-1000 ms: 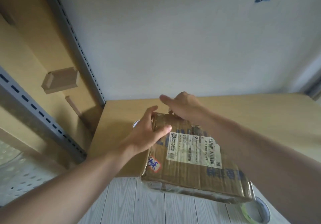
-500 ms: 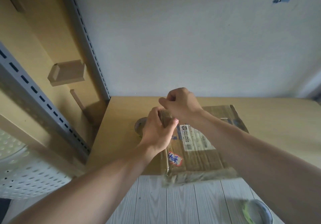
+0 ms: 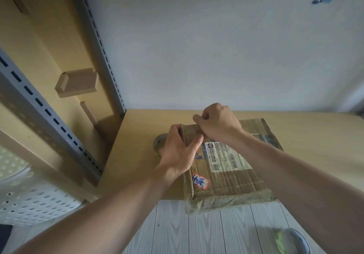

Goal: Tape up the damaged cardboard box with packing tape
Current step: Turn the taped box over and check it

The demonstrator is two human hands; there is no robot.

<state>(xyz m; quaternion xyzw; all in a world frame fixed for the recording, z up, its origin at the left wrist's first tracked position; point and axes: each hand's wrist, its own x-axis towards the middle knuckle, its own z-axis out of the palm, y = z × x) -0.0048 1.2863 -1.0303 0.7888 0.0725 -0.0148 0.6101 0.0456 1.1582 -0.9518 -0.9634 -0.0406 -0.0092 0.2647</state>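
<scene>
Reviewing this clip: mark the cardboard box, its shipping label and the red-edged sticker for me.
cardboard box [image 3: 236, 183]: head view, bare brown top face near the front edge.
shipping label [image 3: 226, 157]: head view, middle of the white print.
red-edged sticker [image 3: 200, 181]: head view, its handwritten centre.

A table [image 3: 307, 133] with a light wooden top fills the middle of the frame. A cardboard box [image 3: 226, 184] lies on it at centre right, with a white label [image 3: 226, 156] on its upper face. The near end of the box goes out over the front edge of the table. Just left of the box, a roll of tape [image 3: 159, 142] lies on the top, partly hidden. Below is a pale plank floor [image 3: 177, 230], and a round object [image 3: 293, 242] sits on it at the lower right.
</scene>
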